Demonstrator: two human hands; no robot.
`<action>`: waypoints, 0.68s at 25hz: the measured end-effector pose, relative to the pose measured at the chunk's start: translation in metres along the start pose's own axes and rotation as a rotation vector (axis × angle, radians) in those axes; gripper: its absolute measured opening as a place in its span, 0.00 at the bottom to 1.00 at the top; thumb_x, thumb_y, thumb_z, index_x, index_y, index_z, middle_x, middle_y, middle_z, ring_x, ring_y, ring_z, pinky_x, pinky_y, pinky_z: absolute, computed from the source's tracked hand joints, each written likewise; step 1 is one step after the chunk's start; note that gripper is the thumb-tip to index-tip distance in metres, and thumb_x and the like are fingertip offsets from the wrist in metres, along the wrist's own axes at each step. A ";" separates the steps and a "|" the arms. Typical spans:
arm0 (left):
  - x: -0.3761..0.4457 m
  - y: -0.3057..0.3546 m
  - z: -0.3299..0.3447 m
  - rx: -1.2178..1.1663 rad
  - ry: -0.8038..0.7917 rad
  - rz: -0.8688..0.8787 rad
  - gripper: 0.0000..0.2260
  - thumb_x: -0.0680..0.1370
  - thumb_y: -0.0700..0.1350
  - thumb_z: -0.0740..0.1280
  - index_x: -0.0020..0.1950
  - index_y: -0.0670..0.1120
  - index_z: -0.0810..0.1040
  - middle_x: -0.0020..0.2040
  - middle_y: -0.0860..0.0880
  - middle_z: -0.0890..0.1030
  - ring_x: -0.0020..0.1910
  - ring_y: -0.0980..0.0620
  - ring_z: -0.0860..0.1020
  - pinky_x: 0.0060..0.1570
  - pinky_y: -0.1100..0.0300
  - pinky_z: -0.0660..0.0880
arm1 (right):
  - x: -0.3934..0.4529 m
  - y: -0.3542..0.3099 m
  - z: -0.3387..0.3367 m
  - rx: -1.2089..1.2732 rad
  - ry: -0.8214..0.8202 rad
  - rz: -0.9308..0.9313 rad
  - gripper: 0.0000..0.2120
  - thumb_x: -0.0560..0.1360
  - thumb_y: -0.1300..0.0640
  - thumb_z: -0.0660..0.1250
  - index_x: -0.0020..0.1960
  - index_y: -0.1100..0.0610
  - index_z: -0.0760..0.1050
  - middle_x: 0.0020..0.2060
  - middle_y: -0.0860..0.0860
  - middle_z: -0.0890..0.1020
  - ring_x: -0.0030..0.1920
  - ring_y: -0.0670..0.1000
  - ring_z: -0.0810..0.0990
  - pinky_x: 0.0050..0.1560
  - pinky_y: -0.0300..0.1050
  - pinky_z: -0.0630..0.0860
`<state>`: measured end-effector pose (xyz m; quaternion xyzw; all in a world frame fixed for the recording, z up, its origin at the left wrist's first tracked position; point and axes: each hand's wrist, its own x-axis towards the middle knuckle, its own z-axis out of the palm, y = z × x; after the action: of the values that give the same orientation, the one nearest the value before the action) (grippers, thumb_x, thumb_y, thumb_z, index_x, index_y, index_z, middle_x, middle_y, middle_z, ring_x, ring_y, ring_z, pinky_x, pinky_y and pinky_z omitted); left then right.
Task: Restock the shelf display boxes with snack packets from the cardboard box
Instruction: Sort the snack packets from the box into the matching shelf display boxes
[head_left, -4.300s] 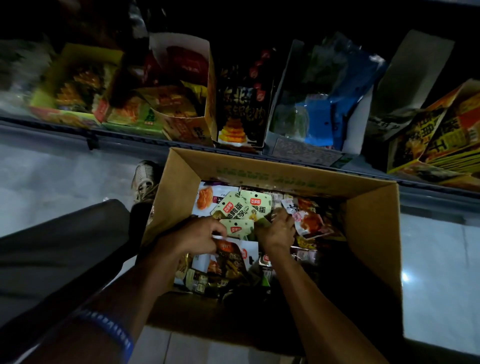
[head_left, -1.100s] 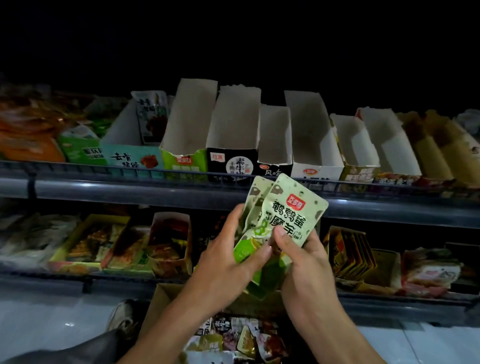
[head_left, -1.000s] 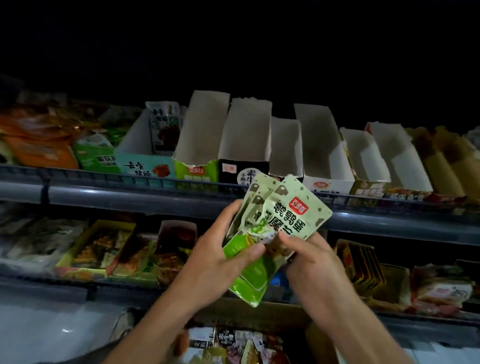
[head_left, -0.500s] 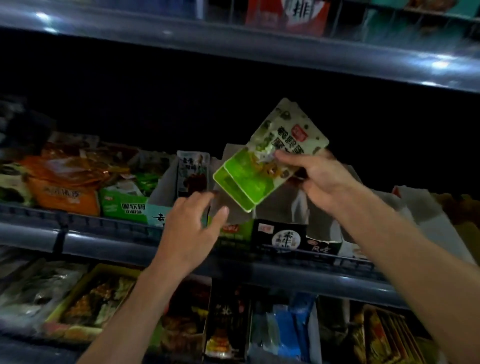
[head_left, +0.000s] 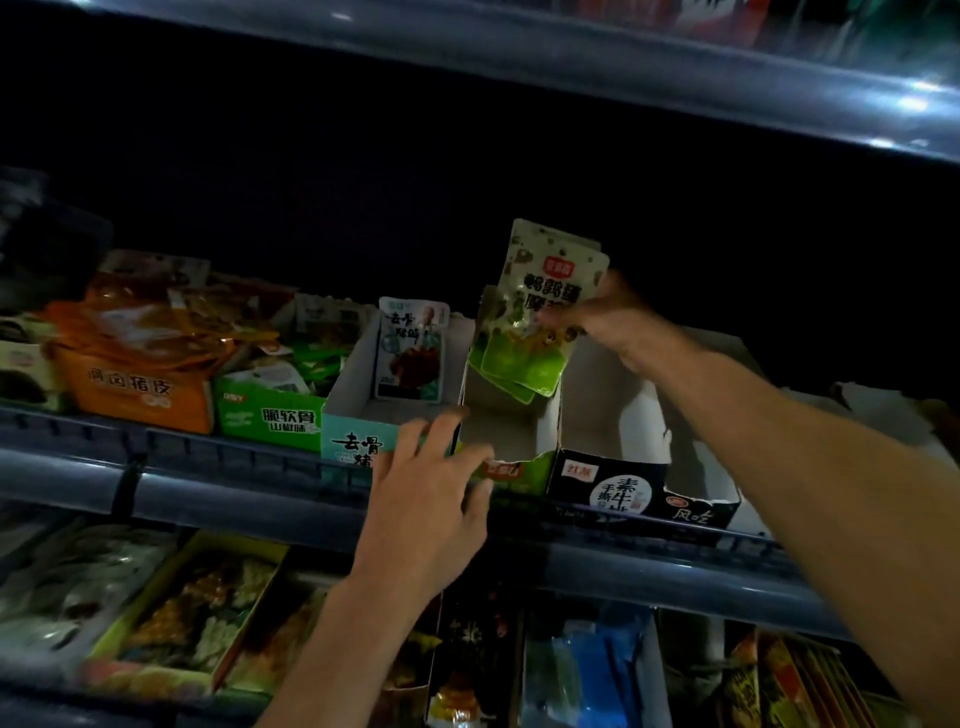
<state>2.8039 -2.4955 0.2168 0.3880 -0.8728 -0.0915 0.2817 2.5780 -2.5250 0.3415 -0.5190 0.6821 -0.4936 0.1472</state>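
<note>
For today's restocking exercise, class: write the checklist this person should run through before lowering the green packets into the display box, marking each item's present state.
1. Right hand grips green packets: ok.
2. Packets above green-fronted display box: ok.
3. Box has free space: ok, the visible interior looks empty.
4. Left hand steadies the box front: ok, fingers touch it.
5. Packets upright, print facing outward: ok.
6. Packet count: cannot tell.

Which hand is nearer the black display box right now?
Right. The right hand holds the green packets just above and behind the black display box. The left hand is further left, at the green display box front.
</note>
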 end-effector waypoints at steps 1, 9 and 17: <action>0.000 0.001 0.000 0.000 -0.004 -0.001 0.16 0.81 0.54 0.61 0.69 0.57 0.73 0.77 0.55 0.59 0.75 0.50 0.54 0.72 0.47 0.60 | 0.001 -0.001 0.002 -0.057 -0.014 -0.014 0.28 0.69 0.68 0.75 0.67 0.63 0.70 0.61 0.55 0.78 0.61 0.49 0.76 0.51 0.34 0.76; -0.005 0.002 -0.004 -0.019 -0.038 -0.003 0.17 0.82 0.53 0.60 0.71 0.59 0.70 0.79 0.57 0.53 0.77 0.51 0.48 0.75 0.48 0.55 | -0.001 0.023 0.032 -0.541 0.047 -0.150 0.32 0.69 0.57 0.78 0.67 0.50 0.66 0.62 0.50 0.75 0.60 0.52 0.76 0.54 0.51 0.80; -0.002 -0.001 0.005 -0.035 0.016 0.018 0.16 0.81 0.51 0.62 0.70 0.57 0.72 0.78 0.55 0.57 0.75 0.51 0.50 0.74 0.49 0.58 | 0.004 0.030 0.027 -1.043 0.201 -0.245 0.27 0.74 0.56 0.70 0.70 0.51 0.66 0.68 0.53 0.69 0.70 0.58 0.65 0.69 0.58 0.64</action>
<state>2.8029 -2.4946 0.2117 0.3758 -0.8723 -0.1010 0.2962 2.5786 -2.5428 0.3052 -0.5492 0.7816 -0.1507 -0.2545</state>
